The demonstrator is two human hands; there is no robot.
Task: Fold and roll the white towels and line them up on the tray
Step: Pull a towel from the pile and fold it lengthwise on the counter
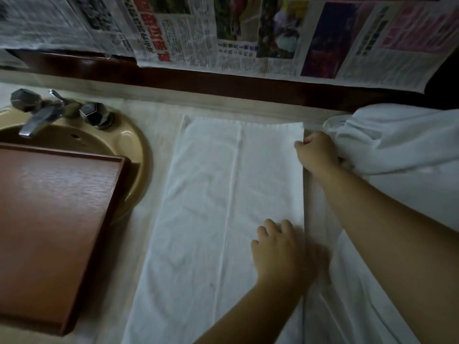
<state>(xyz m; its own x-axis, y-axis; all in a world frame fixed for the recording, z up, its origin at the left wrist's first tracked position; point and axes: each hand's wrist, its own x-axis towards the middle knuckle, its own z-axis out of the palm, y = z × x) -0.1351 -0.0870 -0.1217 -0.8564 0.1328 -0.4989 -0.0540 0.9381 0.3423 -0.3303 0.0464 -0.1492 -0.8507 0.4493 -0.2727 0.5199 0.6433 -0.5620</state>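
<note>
A white towel [211,207] lies flat and lengthwise on the counter, with a fold line running down its middle. My right hand [316,151] pinches its far right corner, fingers curled. My left hand [283,249] presses down near the towel's right edge, closer to me, fingers bent over the cloth. A brown wooden tray [49,219] rests to the left, partly over the sink, and holds nothing.
A beige sink [134,155] with a metal tap [37,115] sits at the back left. A heap of white cloth [402,145] lies at the right. Newspaper sheets [223,33] hang along the back wall above a dark wooden ledge.
</note>
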